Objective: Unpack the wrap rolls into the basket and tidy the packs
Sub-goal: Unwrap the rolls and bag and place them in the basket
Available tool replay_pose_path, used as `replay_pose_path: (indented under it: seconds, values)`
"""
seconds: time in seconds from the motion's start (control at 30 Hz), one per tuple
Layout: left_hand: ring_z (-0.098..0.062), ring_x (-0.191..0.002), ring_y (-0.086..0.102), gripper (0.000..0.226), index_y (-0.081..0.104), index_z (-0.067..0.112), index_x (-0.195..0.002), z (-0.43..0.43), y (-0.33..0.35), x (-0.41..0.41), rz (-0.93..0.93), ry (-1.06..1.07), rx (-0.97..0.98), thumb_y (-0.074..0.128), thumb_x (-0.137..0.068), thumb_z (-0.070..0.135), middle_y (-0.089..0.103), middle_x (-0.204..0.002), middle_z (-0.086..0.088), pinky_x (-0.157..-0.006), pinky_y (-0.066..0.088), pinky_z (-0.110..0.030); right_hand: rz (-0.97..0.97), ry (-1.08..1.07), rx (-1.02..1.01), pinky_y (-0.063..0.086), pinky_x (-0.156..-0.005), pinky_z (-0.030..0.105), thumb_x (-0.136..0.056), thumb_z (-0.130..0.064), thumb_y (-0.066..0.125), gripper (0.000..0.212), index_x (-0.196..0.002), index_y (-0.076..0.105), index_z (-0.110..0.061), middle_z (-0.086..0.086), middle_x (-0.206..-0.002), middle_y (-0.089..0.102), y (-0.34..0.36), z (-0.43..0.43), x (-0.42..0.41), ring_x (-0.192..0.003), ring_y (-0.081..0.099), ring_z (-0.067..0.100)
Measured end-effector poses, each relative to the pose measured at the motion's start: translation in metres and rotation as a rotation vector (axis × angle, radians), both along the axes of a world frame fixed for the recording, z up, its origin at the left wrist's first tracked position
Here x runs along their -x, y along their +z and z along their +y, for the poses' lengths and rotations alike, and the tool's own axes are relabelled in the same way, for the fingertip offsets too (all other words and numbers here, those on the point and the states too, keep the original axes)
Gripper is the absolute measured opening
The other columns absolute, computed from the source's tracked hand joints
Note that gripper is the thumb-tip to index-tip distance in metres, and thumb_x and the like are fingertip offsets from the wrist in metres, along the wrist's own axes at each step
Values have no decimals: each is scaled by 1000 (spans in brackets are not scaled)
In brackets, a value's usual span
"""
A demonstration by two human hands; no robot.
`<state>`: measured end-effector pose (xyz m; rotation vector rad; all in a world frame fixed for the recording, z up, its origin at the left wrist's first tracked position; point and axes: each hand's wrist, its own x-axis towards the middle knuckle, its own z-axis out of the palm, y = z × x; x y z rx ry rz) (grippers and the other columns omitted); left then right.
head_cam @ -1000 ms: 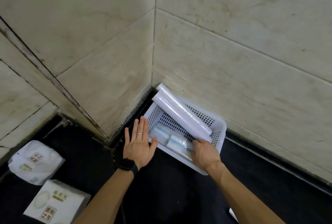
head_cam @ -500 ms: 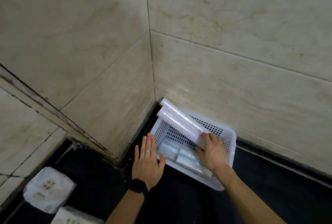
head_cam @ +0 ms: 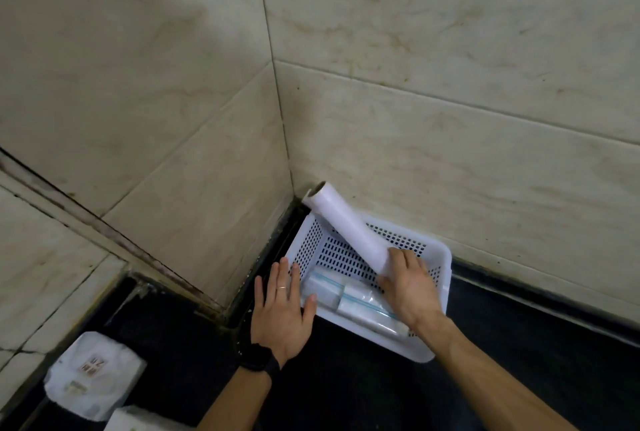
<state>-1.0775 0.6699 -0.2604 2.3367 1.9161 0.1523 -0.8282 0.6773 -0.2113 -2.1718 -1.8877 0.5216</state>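
Note:
A white perforated basket (head_cam: 434, 323) sits in the corner of the dark counter against the tiled walls. My right hand (head_cam: 408, 287) grips the lower end of a long white wrap roll (head_cam: 346, 226), which tilts up out of the basket toward the wall corner. Two shorter rolls with blue stripes (head_cam: 349, 301) lie on the basket's floor near its front wall. My left hand (head_cam: 282, 311), flat with fingers apart and wearing a ring and a black watch, rests against the basket's left front corner.
Two white packs lie at the lower left: a soft one (head_cam: 93, 375) and a second (head_cam: 138, 422) cut off by the frame's edge. Beige tiled walls meet just behind the basket. Dark counter stretches to the right.
My right hand has closed around the long roll's lower end and tipped the roll up more steeply. The view has tilted upward, so the basket sits lower in frame. My left hand stays at the basket's corner.

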Motion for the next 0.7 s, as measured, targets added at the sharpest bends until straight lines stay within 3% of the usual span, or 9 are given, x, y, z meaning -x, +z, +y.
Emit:
replay_pose_path:
  seconds: [0.13,0.23,0.33,0.5,0.57,0.63,0.7]
  values:
    - [-34,-139,34,65,48,14,-143,24,26,-24,-129,119,41,38,-91,51,47,-146,-15,-117,25,-53,233,-32,-164,48,-97,35,-91,-32,68,55,-139,48,-15,0,-131,55,24,-13,-21,-112,53,20]
    - [-27,-137,37,64,46,15,-143,59,41,-67,-502,255,244,56,-90,50,47,-147,-9,-113,34,-44,272,-39,-224,44,-97,27,-92,-35,68,55,-141,48,-19,-5,-133,53,35,-20,-40,-115,50,11]
    - [-27,-124,52,72,44,16,-136,91,46,-110,-917,469,475,65,-82,58,54,-139,-4,-102,44,-42,271,-38,-245,45,-99,31,-92,-34,68,55,-141,48,-21,-6,-134,54,38,-25,-56,-117,49,11]
    - [-27,-110,63,83,55,20,-127,125,11,-135,-1209,664,609,71,-62,69,64,-125,1,-101,49,-50,262,-36,-219,39,-101,26,-93,-34,66,57,-145,45,-22,-5,-138,52,38,-24,-69,-120,47,13]
    - [-26,-101,68,67,61,20,-119,121,7,-134,-1252,665,604,73,-68,63,70,-115,-2,-97,52,-47,234,-8,-198,39,-103,28,-94,-33,64,57,-146,44,-20,-3,-139,52,36,-17,-71,-121,48,16]
    - [-23,-97,69,38,62,18,-115,108,14,-130,-1304,661,593,70,-87,43,70,-109,-3,-92,53,-39,197,30,-175,39,-102,31,-94,-31,64,57,-146,43,-19,1,-140,52,35,-5,-69,-120,49,21]
    - [-24,-97,69,26,63,14,-113,94,16,-125,-1392,687,592,67,-93,29,70,-107,-4,-81,54,-30,138,70,-141,42,-101,36,-93,-27,66,58,-146,44,-17,5,-140,53,31,13,-65,-118,52,27]
